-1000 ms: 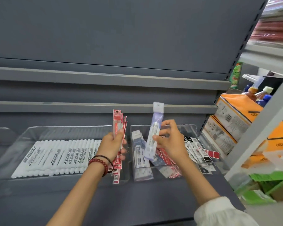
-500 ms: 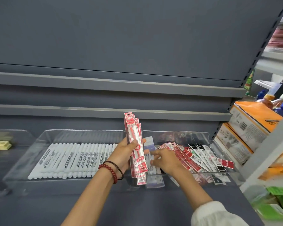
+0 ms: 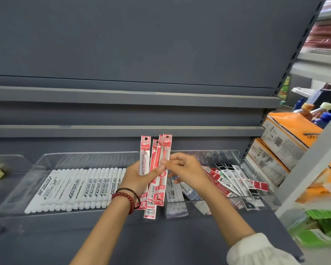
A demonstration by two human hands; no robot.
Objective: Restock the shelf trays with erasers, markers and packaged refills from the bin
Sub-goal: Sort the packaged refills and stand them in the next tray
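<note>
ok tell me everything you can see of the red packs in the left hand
The red packs are about four long, slim, glossy plastic sleeves, printed red, with a hang hole at the top and a barcode low down. They stand nearly upright, fanned, above the grey shelf. The left hand grips them at mid-length, thumb across the front; the right hand seems to pinch the rightmost one's edge.

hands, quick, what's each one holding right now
Left hand: grips a fan of red refill packs.
Right hand: fingers curled, pinching the rightmost pack of that fan.
</note>
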